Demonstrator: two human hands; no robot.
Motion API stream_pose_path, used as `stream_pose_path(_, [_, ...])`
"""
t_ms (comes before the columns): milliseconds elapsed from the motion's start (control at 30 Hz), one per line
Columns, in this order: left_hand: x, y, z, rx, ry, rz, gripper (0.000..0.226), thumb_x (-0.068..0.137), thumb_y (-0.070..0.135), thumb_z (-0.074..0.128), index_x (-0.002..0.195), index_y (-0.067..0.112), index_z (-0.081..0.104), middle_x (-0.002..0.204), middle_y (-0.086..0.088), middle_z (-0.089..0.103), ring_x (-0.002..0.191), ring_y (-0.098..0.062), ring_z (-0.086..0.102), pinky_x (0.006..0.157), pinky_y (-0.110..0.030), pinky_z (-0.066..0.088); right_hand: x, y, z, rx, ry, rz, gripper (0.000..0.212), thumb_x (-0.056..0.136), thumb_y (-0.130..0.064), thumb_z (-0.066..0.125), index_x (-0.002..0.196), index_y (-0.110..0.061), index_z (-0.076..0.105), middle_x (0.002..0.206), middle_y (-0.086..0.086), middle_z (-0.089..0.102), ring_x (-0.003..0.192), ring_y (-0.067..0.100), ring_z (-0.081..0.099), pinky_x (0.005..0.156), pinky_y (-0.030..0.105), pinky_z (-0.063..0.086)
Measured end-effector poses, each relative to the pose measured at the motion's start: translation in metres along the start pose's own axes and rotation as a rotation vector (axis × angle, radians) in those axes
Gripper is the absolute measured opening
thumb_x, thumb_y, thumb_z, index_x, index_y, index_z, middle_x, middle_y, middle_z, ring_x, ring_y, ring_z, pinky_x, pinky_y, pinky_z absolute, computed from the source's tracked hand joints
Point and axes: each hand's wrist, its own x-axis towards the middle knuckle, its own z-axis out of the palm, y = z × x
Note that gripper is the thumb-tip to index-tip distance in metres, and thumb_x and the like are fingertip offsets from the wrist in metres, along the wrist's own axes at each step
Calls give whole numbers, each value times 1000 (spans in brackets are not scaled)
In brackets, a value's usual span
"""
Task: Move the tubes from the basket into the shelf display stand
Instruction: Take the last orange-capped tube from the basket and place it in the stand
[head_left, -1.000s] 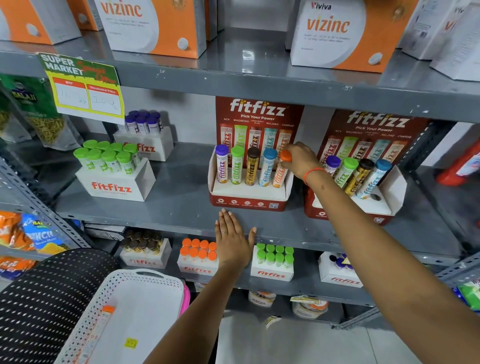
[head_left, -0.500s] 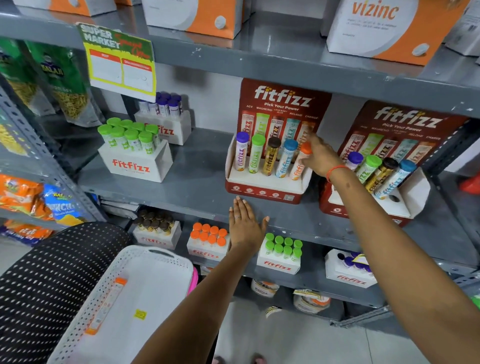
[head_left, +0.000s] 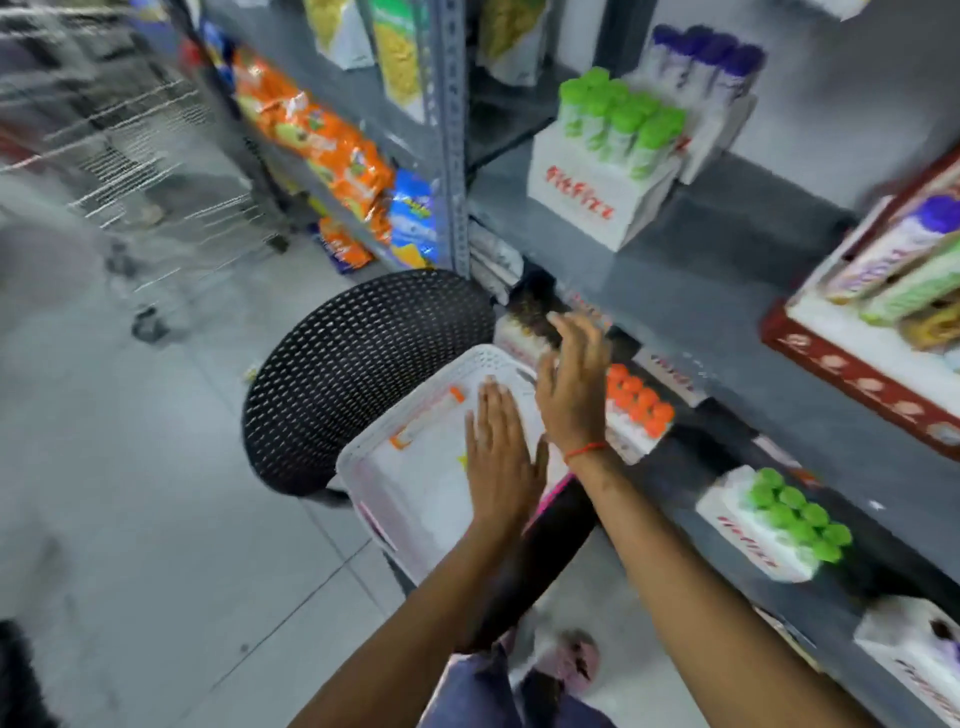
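A white perforated basket rests on a black mesh stool. One white tube with orange caps lies inside it near the far left wall. My left hand hovers flat over the basket, fingers spread, empty. Just right of it and a little higher, my right hand, with a red thread on the wrist, is open with fingers apart and empty. The red fitfizz display stand with upright tubes sits on the grey shelf at the far right edge, partly cut off. The picture is blurred.
The black mesh stool stands against the shelf unit. White fitfizz boxes with green-capped tubes, orange-capped tubes and more green-capped tubes fill the shelves. Snack bags hang at the left. A wire trolley stands on the tiled floor.
The view swung down and left. My right hand let go of the orange-capped tube at the display stand and came down over the basket; my left hand left the shelf edge and moved there too.
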Motion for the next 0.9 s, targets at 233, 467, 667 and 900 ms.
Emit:
stream_pose_path(233, [-55, -144, 22, 105, -135, -391, 73, 93, 47, 23, 140, -9, 30, 147, -26, 33, 137, -39, 31, 110, -52, 27, -45, 19, 143, -214, -698, 12, 40, 90, -12, 50, 129, -4, 48, 133, 19, 49, 126, 34, 42, 108, 37, 30])
stream_pose_path(467, [-75, -182, 52, 96, -231, -398, 70, 95, 35, 47, 145, -4, 17, 153, -23, 17, 143, -36, 17, 115, -43, 3, -42, 36, 208, -428, -981, -180, 42, 89, 1, 40, 131, 0, 41, 140, 19, 42, 133, 33, 32, 108, 40, 32])
stream_pose_path(667, [-75, -181, 55, 122, -216, -412, 69, 98, 39, 36, 146, -2, 9, 155, -21, 14, 144, -33, 13, 115, -43, 0, -45, 58, 203, -597, -1023, -168, 32, 94, 3, 36, 123, -1, 50, 133, 21, 43, 122, 40, 39, 100, 44, 43])
stream_pose_path(900, [-70, -178, 52, 126, -263, -391, 70, 99, 42, 31, 146, -2, 5, 156, -22, 9, 145, -32, 7, 116, -37, -4, -48, 62, 155, -120, -932, 245, 33, 79, -1, 68, 112, -1, 64, 116, 24, 64, 109, 36, 60, 94, 37, 48])
